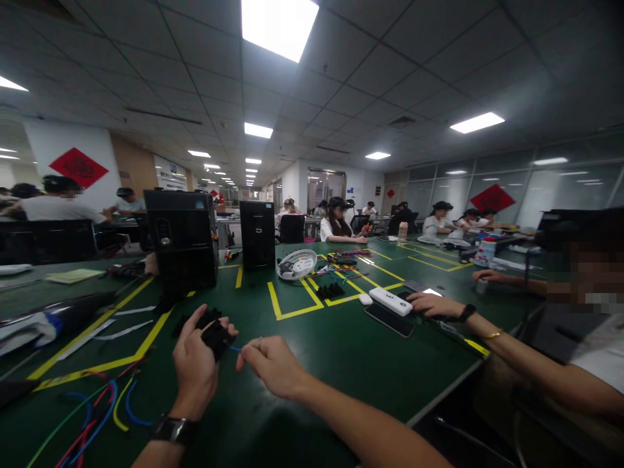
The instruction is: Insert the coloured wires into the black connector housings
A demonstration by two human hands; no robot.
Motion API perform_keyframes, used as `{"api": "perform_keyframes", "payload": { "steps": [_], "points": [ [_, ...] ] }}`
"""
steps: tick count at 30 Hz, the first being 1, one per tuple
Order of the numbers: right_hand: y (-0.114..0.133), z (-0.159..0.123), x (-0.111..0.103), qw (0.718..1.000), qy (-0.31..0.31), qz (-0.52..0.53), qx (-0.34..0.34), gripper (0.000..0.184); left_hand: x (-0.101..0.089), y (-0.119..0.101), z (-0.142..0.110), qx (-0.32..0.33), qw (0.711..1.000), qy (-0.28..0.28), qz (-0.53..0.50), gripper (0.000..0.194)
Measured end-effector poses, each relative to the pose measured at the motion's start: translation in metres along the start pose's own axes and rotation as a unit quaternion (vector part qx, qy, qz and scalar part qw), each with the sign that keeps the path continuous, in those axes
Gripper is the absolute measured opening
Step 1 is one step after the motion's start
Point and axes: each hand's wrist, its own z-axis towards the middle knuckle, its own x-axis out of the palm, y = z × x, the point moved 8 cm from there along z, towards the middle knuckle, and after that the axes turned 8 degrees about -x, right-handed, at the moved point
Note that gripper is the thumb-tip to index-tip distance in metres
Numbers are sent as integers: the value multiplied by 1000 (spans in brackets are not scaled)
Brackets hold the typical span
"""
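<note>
In the head view, my left hand (195, 361) is closed around a small black plastic block (218, 338), its index finger raised. A short piece of blue wire (234, 349) shows between the block and my right hand (273, 365), whose fingertips pinch it. Whether the wire's end sits inside the block I cannot tell. More black pieces lie on the table behind my left hand, partly hidden by it. Loose red, blue, green and yellow wires (113, 398) lie at the lower left, near my left wrist.
Yellow tape marks the green table (312, 351). Two black computer cases (182, 250) stand beyond my hands, beside a white basket (296, 264). Black parts (330, 290) and wires lie mid-table. On the right, another person's hand (433, 304) rests near a white device (390, 301) and phone (389, 320).
</note>
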Motion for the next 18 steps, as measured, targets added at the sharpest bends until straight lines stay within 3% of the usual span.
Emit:
{"api": "perform_keyframes", "payload": {
  "steps": [5,7,10,12,18],
  "points": [
    [-9,4,18,988,15,-143,-54,29,-1,24,6,-115,987,-29,-105,46],
    [-10,4,24,989,24,-133,-57,30,-2,21,8,-85,992,-20,-89,49],
    [-7,3,32,992,25,-113,-58,31,-1,11,7,9,1000,1,-21,51],
    [-5,1,35,992,21,-108,-59,30,-3,13,6,26,1000,-5,17,52],
    [-10,1,19,993,1,-100,-58,28,-6,30,10,-86,994,-7,-67,52]
  ]
}}
